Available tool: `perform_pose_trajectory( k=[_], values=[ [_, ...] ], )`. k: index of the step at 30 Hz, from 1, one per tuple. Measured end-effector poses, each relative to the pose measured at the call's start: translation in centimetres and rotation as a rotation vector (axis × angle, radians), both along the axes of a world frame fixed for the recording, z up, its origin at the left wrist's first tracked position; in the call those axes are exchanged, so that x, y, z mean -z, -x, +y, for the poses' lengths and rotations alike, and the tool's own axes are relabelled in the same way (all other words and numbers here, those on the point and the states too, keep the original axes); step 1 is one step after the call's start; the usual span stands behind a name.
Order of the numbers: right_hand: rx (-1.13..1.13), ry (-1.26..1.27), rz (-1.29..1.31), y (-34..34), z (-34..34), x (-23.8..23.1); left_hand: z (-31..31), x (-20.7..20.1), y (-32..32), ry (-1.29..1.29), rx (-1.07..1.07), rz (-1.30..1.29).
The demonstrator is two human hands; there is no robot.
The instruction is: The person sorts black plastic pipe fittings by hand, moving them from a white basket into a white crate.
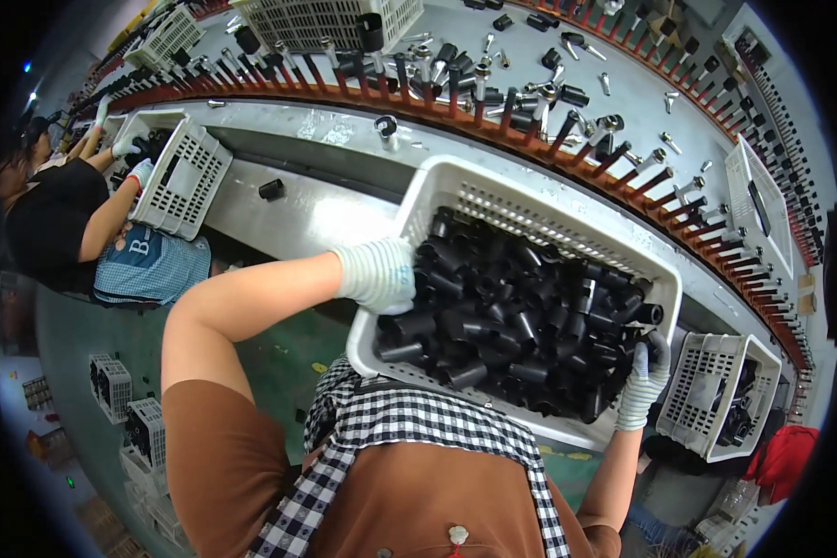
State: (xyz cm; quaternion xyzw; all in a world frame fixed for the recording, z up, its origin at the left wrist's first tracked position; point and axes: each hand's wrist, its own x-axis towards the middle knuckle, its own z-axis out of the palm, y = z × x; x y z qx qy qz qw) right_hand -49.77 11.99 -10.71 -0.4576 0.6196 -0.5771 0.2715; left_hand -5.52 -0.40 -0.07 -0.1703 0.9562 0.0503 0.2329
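Observation:
A white plastic crate (541, 197) with slotted walls is tilted in front of my body, heaped with short black tubes (493, 327). My left hand (378, 276), in a striped knit glove, is closed over the crate's left rim. At the opposite end, my right hand (645, 381) is gloved too and closed around the right rim. Its grey-coated fingertips lie against the edge, close to the outermost tubes. Part of each hand's grip is hidden by the crate and its load.
A curved rail (493, 130) of upright pegs runs along the bench, with loose sockets and metal fittings behind it. One black tube (272, 190) lies on the metal shelf. Another crate (716, 395) stands at the right. To the left, a co-worker (60, 223) handles a crate (181, 177).

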Motion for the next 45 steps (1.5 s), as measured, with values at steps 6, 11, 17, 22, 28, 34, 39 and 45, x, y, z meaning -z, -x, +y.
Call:
perform_pose_trajectory(
  k=[6, 11, 17, 22, 28, 34, 39, 45],
  values=[
    [-0.027, 0.223, 0.011, 1.2, 0.2, -3.6, 0.8, -1.7, 0.3, 0.022, 0.015, -0.260],
    [-0.258, 0.153, -0.204, 4.5, -2.5, -7.6, 3.6, -3.5, 0.8, 0.109, -0.100, -0.274],
    [-0.310, 0.224, -0.318, 7.3, -7.8, -10.0, 5.0, -7.2, 1.8, 0.235, -0.490, 0.278],
    [-0.340, 0.291, -0.215, 1.4, -15.5, -15.2, 3.8, -4.1, -6.4, 0.473, -1.134, 0.719],
    [-0.349, 0.416, -0.099, -5.6, -25.3, -18.5, -2.6, 6.3, -12.8, 0.455, -1.298, 0.626],
    [-0.354, 0.432, -0.064, -12.6, -30.6, -18.3, -8.7, 14.3, -11.6, 0.241, -1.423, 0.232],
    [-0.311, 0.586, 0.474, -16.0, -31.3, -17.8, -6.4, 14.5, -12.0, 0.266, -1.462, 0.222],
    [-0.297, 0.767, 0.411, -21.4, -30.9, -14.4, -0.9, 13.3, -14.6, -0.063, -1.706, 0.257]
  ],
)
